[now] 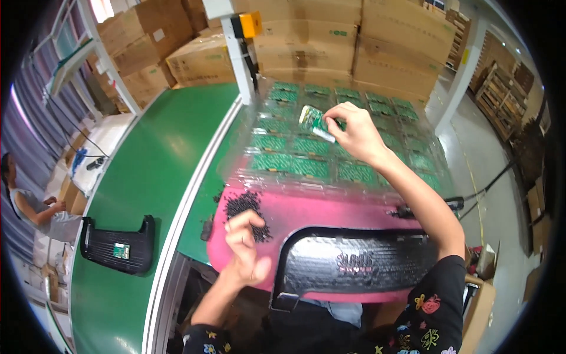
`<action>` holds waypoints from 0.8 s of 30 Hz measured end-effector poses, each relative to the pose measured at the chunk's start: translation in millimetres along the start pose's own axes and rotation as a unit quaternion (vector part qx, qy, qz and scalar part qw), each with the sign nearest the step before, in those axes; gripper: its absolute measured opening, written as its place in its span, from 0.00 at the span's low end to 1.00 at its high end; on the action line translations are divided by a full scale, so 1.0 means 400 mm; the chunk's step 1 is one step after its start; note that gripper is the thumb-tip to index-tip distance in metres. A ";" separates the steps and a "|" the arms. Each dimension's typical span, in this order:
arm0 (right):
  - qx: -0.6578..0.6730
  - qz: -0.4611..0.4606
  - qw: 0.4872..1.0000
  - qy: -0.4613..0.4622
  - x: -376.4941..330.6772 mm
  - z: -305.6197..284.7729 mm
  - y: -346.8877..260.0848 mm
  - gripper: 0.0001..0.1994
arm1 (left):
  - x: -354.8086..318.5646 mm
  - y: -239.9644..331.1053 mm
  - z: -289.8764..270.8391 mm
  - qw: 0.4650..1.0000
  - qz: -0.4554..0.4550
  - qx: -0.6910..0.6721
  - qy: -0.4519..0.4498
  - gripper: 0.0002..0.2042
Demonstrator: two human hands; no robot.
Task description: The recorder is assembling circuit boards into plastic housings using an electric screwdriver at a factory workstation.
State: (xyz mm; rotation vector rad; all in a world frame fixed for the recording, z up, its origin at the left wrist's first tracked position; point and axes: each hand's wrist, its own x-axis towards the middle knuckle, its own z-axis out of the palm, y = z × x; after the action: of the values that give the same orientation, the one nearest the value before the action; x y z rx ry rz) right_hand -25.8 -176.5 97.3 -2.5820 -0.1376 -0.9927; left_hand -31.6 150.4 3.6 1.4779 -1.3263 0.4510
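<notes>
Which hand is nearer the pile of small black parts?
Left. The left hand is at the near edge of the pile, contact unclear; the right hand is farther off, beyond and rightward, holding a board over the tray.

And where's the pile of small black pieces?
In the head view, the pile of small black pieces lies left of centre, on the pink mat, just beyond the left hand.
</notes>
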 end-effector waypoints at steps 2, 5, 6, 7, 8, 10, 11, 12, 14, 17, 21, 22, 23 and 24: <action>0.075 0.040 0.996 -0.022 -0.072 -0.080 -0.108 0.07 | 0.078 -0.010 0.022 0.998 0.057 0.015 -0.013 0.23; 0.136 0.041 0.989 -0.048 -0.165 -0.166 -0.201 0.05 | 0.223 0.058 0.052 0.982 0.092 0.128 -0.103 0.30; 0.146 0.040 0.987 -0.054 -0.193 -0.187 -0.216 0.05 | 0.262 0.085 0.064 0.970 0.107 0.175 -0.132 0.32; 0.156 0.035 0.985 -0.057 -0.212 -0.211 -0.231 0.04 | 0.289 0.097 0.073 0.963 0.120 0.175 -0.166 0.32; 0.164 0.049 0.984 -0.052 -0.231 -0.227 -0.248 0.05 | 0.300 0.099 0.083 0.955 0.131 0.175 -0.202 0.33; 0.115 0.031 0.992 -0.032 -0.264 -0.247 -0.261 0.04 | 0.313 0.099 0.100 0.959 0.145 0.135 -0.203 0.32; 0.098 0.017 0.993 -0.065 -0.279 -0.263 -0.256 0.11 | 0.316 0.099 0.108 0.964 0.135 0.107 -0.202 0.32; 0.098 0.028 0.993 -0.066 -0.295 -0.267 -0.261 0.11 | 0.316 0.099 0.114 0.968 0.125 0.079 -0.201 0.31; 0.024 0.012 1.000 0.015 -0.320 -0.271 -0.273 0.19 | 0.313 0.095 0.114 0.970 0.115 0.065 -0.205 0.31; -0.020 0.007 0.999 -0.031 -0.376 -0.321 -0.252 0.27 | 0.300 0.085 0.116 0.971 0.097 0.035 -0.216 0.30; -0.012 0.051 0.997 -0.048 -0.439 -0.317 -0.244 0.28 | 0.283 0.074 0.136 0.964 0.066 -0.018 -0.258 0.30; 0.006 0.059 0.997 -0.048 -0.450 -0.307 -0.236 0.28 | 0.279 0.067 0.138 0.959 0.058 -0.025 -0.278 0.30; 0.025 0.064 0.996 -0.048 -0.458 -0.292 -0.233 0.29 | 0.274 0.059 0.138 0.952 0.047 -0.039 -0.300 0.30; 0.041 0.076 0.995 -0.057 -0.463 -0.281 -0.227 0.29 | 0.267 0.048 0.142 0.952 0.044 -0.041 -0.302 0.30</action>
State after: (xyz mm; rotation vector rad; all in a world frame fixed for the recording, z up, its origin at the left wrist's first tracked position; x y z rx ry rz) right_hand -254.9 -126.7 78.8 -2.5323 -0.0116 -0.7701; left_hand -34.9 53.1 77.5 1.5523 -1.8668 -0.0173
